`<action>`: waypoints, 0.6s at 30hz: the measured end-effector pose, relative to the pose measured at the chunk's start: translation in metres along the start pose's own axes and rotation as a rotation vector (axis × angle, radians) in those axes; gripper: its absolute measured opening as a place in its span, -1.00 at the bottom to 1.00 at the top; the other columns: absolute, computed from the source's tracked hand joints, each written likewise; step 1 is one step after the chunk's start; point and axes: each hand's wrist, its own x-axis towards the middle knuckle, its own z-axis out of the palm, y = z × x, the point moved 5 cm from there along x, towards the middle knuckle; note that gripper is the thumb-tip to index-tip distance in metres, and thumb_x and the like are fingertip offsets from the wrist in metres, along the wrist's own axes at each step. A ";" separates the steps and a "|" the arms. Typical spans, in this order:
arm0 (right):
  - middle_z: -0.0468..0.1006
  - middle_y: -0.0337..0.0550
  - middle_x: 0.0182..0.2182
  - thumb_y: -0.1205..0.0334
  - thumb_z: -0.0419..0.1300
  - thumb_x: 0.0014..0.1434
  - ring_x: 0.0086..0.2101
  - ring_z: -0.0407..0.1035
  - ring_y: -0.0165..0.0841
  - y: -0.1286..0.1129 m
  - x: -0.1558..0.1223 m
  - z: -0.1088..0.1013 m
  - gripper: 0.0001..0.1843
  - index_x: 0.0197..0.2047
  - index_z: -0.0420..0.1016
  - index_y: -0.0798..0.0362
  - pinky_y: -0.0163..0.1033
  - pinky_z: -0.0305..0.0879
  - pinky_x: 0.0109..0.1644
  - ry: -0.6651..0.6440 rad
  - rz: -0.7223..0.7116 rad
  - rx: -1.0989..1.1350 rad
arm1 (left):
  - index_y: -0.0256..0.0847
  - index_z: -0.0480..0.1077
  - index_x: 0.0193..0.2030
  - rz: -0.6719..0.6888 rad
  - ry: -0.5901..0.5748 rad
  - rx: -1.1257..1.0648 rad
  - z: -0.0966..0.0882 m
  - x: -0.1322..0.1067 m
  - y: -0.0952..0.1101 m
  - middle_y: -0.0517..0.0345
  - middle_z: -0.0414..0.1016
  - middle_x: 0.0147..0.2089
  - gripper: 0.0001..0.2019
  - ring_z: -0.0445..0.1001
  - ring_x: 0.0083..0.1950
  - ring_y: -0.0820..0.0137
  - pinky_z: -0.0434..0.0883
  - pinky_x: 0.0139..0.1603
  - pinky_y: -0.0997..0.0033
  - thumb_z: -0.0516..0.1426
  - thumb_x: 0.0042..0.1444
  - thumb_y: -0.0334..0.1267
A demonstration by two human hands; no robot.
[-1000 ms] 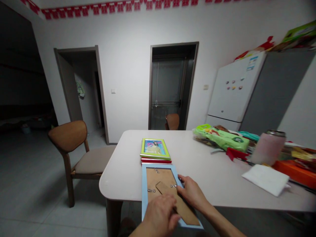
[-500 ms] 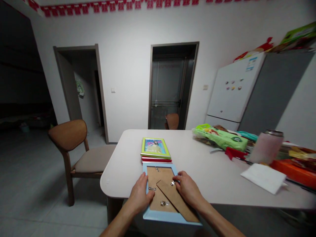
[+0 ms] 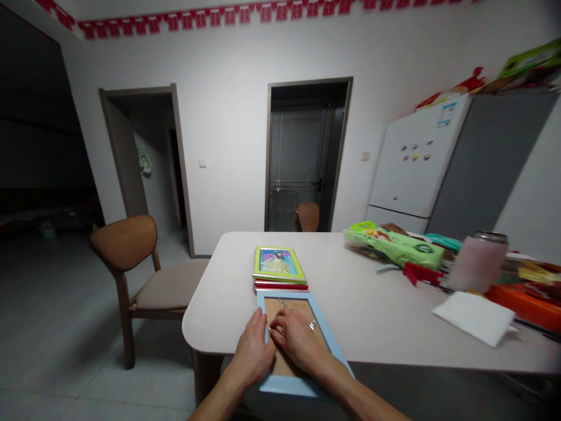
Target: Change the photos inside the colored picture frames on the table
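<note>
A light-blue picture frame lies face down, its near part reaching past the table's front edge. Its brown backing board faces up, with a metal clip on the right side and another fitting at the far side. My left hand grips the frame's left side, thumb over the backing. Across the board reaches my right hand, its bent fingers closed at the left-side metal clip, which they mostly cover. The stand leg is hidden under my right hand and forearm.
Beyond the blue frame sits a stack of frames, a green one on top of red. On the table's right are a green package, a pink jar, white paper and an orange box. A chair stands left.
My right hand has moved left from the right-side clip to the left-side clip, across the backing. My left hand stays on the frame's left side. The view has shifted slightly.
</note>
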 end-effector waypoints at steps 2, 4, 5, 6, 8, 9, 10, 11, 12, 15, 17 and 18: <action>0.46 -0.15 -0.38 0.23 0.04 -0.02 -0.31 0.28 -0.37 0.006 0.003 0.001 -0.79 -0.41 0.50 0.03 -0.34 0.10 -0.19 0.008 0.006 0.024 | -0.52 0.07 0.11 0.002 0.000 0.001 -0.001 -0.001 0.000 -0.09 -0.03 0.21 -0.43 -0.04 0.21 0.33 -0.08 0.19 0.43 -0.07 -0.13 -0.37; 0.47 -0.15 -0.34 0.20 0.02 0.00 -0.29 0.29 -0.39 0.018 0.008 0.000 -0.75 -0.34 0.49 0.04 -0.36 0.10 -0.18 0.015 0.044 0.032 | -0.50 0.06 0.11 -0.001 -0.008 0.005 -0.001 -0.001 0.000 -0.06 -0.04 0.22 -0.40 -0.06 0.22 0.34 -0.09 0.20 0.44 -0.06 -0.16 -0.39; 0.47 -0.14 -0.32 0.18 0.00 0.02 -0.27 0.29 -0.39 0.025 0.011 -0.001 -0.72 -0.29 0.48 0.05 -0.37 0.10 -0.17 0.025 0.075 0.019 | -0.50 0.06 0.12 -0.003 -0.010 0.009 -0.001 -0.002 0.000 -0.06 -0.04 0.22 -0.40 -0.06 0.22 0.34 -0.09 0.20 0.44 -0.06 -0.17 -0.39; 0.47 -0.13 -0.32 0.18 -0.04 0.05 -0.27 0.29 -0.39 0.032 0.015 -0.003 -0.69 -0.26 0.47 0.06 -0.37 0.10 -0.17 0.035 0.111 -0.002 | -0.50 0.06 0.12 -0.003 -0.011 0.014 -0.001 -0.002 0.000 -0.06 -0.04 0.22 -0.39 -0.06 0.22 0.34 -0.09 0.20 0.44 -0.06 -0.17 -0.40; 0.48 -0.09 -0.35 0.21 -0.09 0.08 -0.29 0.29 -0.38 0.047 0.023 -0.004 -0.66 -0.28 0.48 0.10 -0.35 0.11 -0.17 0.045 0.177 -0.053 | -0.52 0.05 0.12 -0.002 -0.011 0.023 -0.001 -0.002 0.000 -0.09 -0.04 0.21 -0.40 -0.05 0.21 0.33 -0.09 0.20 0.43 -0.07 -0.16 -0.39; 0.47 -0.07 -0.38 0.22 -0.09 0.07 -0.30 0.29 -0.37 0.052 0.026 -0.004 -0.66 -0.32 0.50 0.10 -0.33 0.11 -0.18 0.045 0.198 -0.073 | -0.53 0.05 0.12 0.001 -0.012 0.027 -0.001 -0.002 0.001 -0.11 -0.04 0.21 -0.41 -0.05 0.21 0.32 -0.09 0.20 0.43 -0.07 -0.15 -0.39; 0.47 -0.06 -0.39 0.23 -0.08 0.07 -0.31 0.29 -0.36 0.056 0.030 -0.003 -0.66 -0.35 0.50 0.11 -0.31 0.12 -0.19 0.043 0.214 -0.087 | -0.54 0.05 0.11 0.003 -0.016 0.032 -0.001 -0.002 0.001 -0.12 -0.05 0.21 -0.41 -0.05 0.21 0.31 -0.08 0.20 0.42 -0.07 -0.15 -0.39; 0.46 -0.05 -0.39 0.22 -0.07 0.06 -0.30 0.28 -0.34 0.059 0.033 -0.001 -0.67 -0.35 0.51 0.10 -0.30 0.12 -0.20 0.044 0.233 -0.102 | -0.55 0.05 0.11 0.005 -0.020 0.035 -0.001 -0.002 0.001 -0.13 -0.05 0.21 -0.41 -0.05 0.21 0.30 -0.08 0.20 0.41 -0.07 -0.15 -0.39; 0.45 -0.04 -0.37 0.21 -0.07 0.05 -0.28 0.27 -0.32 0.062 0.035 0.000 -0.67 -0.33 0.51 0.09 -0.28 0.13 -0.21 0.047 0.252 -0.115 | -0.54 0.05 0.11 0.007 -0.026 0.036 -0.001 -0.002 0.002 -0.14 -0.05 0.21 -0.41 -0.05 0.21 0.30 -0.08 0.20 0.42 -0.07 -0.15 -0.40; 0.42 -0.06 -0.30 0.18 -0.06 0.04 -0.23 0.24 -0.28 0.063 0.037 0.006 -0.67 -0.24 0.48 0.00 -0.26 0.14 -0.23 0.051 0.292 -0.137 | -0.52 0.06 0.11 0.015 -0.027 0.028 -0.001 -0.002 0.002 -0.10 -0.04 0.21 -0.41 -0.05 0.21 0.33 -0.09 0.20 0.45 -0.07 -0.15 -0.40; 0.41 -0.08 -0.28 0.18 -0.06 0.04 -0.22 0.23 -0.28 0.061 0.038 0.008 -0.68 -0.24 0.48 -0.04 -0.26 0.14 -0.23 0.042 0.299 -0.139 | -0.49 0.06 0.12 0.011 -0.021 0.016 -0.002 -0.002 0.002 -0.06 -0.04 0.22 -0.41 -0.06 0.22 0.35 -0.10 0.20 0.46 -0.07 -0.15 -0.40; 0.41 -0.08 -0.27 0.19 -0.06 0.04 -0.22 0.23 -0.28 0.060 0.038 0.007 -0.68 -0.24 0.48 -0.04 -0.25 0.14 -0.23 0.037 0.297 -0.138 | -0.49 0.06 0.12 0.007 -0.019 0.010 -0.002 -0.002 0.001 -0.05 -0.05 0.22 -0.41 -0.06 0.22 0.36 -0.11 0.20 0.45 -0.07 -0.15 -0.40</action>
